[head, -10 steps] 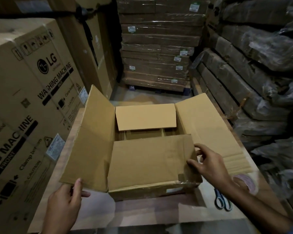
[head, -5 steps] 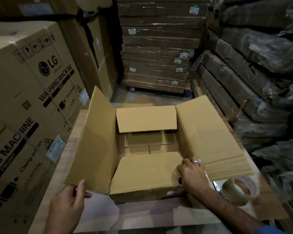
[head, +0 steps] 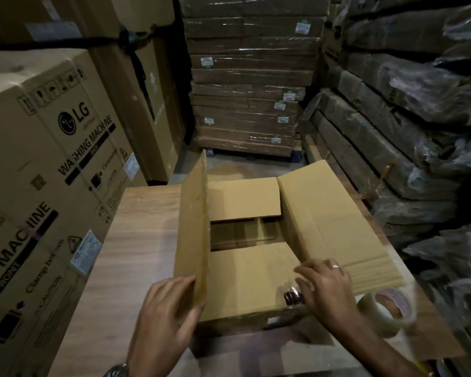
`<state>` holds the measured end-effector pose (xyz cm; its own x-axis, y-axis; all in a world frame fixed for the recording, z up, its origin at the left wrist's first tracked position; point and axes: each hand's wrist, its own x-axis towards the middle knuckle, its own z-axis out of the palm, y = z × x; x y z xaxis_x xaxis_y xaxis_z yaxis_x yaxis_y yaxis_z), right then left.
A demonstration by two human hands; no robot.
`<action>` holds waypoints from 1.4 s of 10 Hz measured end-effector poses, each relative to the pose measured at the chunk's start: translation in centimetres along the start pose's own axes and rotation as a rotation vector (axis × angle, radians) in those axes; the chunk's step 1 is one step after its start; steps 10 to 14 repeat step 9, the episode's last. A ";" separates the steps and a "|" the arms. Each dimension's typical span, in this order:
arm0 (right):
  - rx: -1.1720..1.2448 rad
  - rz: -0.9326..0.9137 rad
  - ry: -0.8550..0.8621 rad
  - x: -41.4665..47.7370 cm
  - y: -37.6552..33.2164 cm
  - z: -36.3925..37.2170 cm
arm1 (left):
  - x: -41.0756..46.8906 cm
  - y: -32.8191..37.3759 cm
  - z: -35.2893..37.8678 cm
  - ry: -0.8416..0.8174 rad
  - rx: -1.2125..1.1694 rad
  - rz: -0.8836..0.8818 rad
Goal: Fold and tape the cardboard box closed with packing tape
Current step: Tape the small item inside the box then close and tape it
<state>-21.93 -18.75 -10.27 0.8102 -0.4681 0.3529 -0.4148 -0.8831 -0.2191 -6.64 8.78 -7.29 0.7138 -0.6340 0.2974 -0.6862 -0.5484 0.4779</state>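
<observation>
A brown cardboard box (head: 245,284) lies on the wooden table (head: 136,240) with its near and far short flaps folded flat inward. My left hand (head: 169,317) grips the near end of the long left flap (head: 192,227), which stands upright on edge. My right hand (head: 324,287) presses flat on the near short flap at its right corner, fingers spread, a ring on one finger. The long right flap (head: 329,224) lies open, sloping outward. A roll of clear packing tape (head: 386,311) sits on the table just right of my right hand.
Large washing machine cartons (head: 46,164) stand against the table's left side. A pallet of wrapped flat cartons (head: 248,85) rises beyond the table. Plastic-wrapped bundles (head: 408,126) are stacked along the right. A loose cardboard sheet (head: 433,338) lies under the tape roll.
My left hand has swung the left flap from leaning outward to standing upright. My right hand pushed the near short flap down flat and stays on it.
</observation>
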 end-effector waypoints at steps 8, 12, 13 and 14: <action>0.800 1.207 0.330 -3.2 7.0 -0.8 | 0.9 0.7 5.1 -0.459 0.126 0.141; 0.942 1.227 0.277 -3.7 8.3 1.1 | 2.9 4.5 -0.5 -0.257 -0.368 -0.003; 0.942 1.227 0.277 -3.7 8.3 1.1 | 2.9 4.5 -0.5 -0.257 -0.368 -0.003; 0.942 1.227 0.277 -3.7 8.3 1.1 | 2.9 4.5 -0.5 -0.257 -0.368 -0.003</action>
